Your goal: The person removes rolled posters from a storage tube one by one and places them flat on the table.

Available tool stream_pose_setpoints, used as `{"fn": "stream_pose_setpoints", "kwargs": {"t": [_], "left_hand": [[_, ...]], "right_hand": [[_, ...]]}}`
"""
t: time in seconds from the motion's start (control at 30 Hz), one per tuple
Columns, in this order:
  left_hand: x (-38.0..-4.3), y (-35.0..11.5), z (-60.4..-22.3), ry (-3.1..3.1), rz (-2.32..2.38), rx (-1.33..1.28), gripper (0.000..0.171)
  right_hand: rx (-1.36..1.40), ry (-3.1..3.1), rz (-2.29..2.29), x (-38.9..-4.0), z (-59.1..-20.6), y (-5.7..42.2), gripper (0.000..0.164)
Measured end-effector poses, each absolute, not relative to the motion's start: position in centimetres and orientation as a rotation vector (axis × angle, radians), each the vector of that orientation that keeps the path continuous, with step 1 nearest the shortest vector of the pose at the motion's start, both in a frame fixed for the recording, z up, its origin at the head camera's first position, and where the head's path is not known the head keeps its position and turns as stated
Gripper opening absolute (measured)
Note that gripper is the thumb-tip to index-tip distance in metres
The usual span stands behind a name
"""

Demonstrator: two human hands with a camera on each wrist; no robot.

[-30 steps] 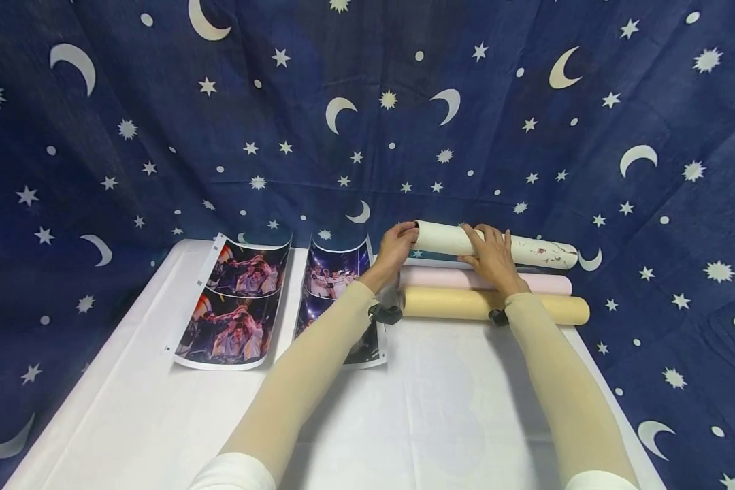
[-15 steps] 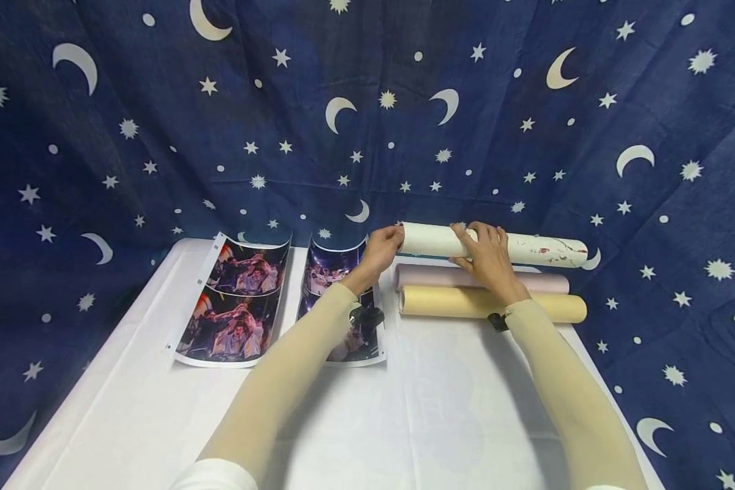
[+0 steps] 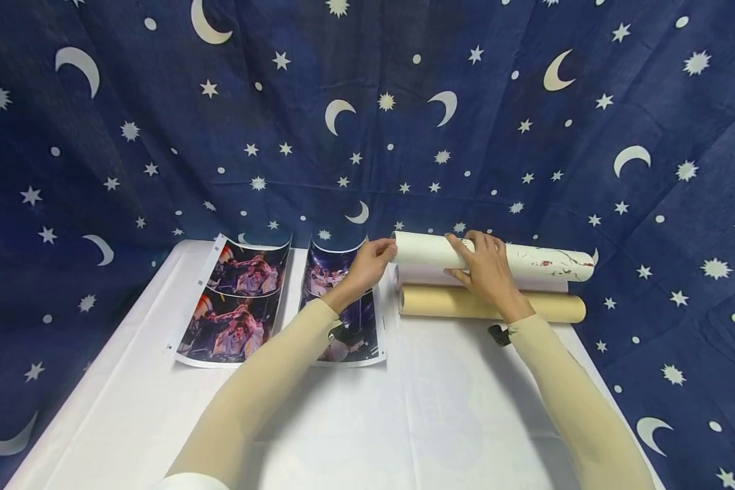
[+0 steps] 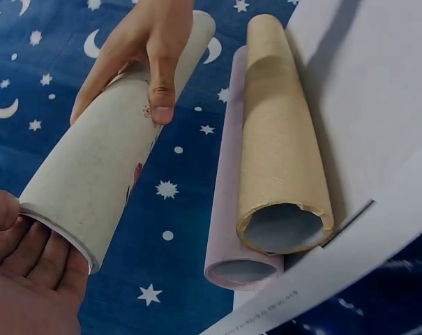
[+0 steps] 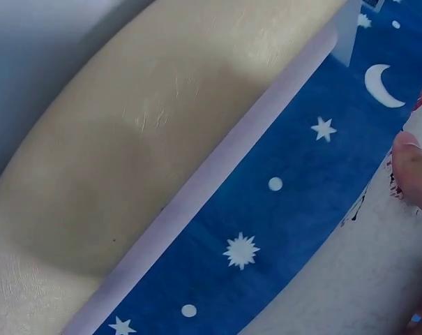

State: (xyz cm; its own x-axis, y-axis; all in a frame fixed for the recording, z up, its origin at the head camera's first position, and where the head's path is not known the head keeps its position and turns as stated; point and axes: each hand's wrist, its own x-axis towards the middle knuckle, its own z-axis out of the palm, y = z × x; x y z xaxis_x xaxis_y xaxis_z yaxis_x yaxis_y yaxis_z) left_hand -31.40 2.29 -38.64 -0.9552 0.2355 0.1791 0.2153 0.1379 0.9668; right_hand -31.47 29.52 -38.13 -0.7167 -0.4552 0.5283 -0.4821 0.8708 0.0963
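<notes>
A white wallpaper roll with red and dark floral marks (image 3: pixel 425 250) is held above the table along the back edge. My left hand (image 3: pixel 367 267) pinches the rim of its left end; the left wrist view shows the fingers (image 4: pixel 47 255) reaching into the hollow end and the thumb outside. My right hand (image 3: pixel 488 271) grips the roll around its middle, thumb on the near side. Just below it lie a pale pink roll (image 3: pixel 422 277), partly covered by the white one, and a yellow roll (image 3: pixel 441 301) in front. The right wrist view catches only part of my right hand (image 5: pixel 418 171).
Two glossy photo prints with curled edges, one on the left (image 3: pixel 235 309) and one in the middle (image 3: pixel 364 333), lie on the white-covered table (image 3: pixel 404 422). A dark blue moon-and-star cloth (image 3: pixel 367 82) hangs right behind and beside the table.
My left hand has moved left, with the roll's left end following. The white roll looks longer in view and has dropped slightly, covering more of the pink roll. My right hand keeps its grip.
</notes>
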Motion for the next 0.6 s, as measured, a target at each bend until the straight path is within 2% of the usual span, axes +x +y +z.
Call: {"fn": "stream_pose_setpoints", "kwargs": {"t": [0.2,0.6], "left_hand": [[-29.8,1.0,-39.0,2.451,1.904,0.619,0.036],[-26.3,-1.0,-40.0,2.459,1.877,0.632,0.032]], "right_hand": [[0.703,-2.453,0.060,-30.0,-38.3,28.9,0.074],[0.714,-2.502,0.071,-26.8,-39.1,27.2,0.077]]}}
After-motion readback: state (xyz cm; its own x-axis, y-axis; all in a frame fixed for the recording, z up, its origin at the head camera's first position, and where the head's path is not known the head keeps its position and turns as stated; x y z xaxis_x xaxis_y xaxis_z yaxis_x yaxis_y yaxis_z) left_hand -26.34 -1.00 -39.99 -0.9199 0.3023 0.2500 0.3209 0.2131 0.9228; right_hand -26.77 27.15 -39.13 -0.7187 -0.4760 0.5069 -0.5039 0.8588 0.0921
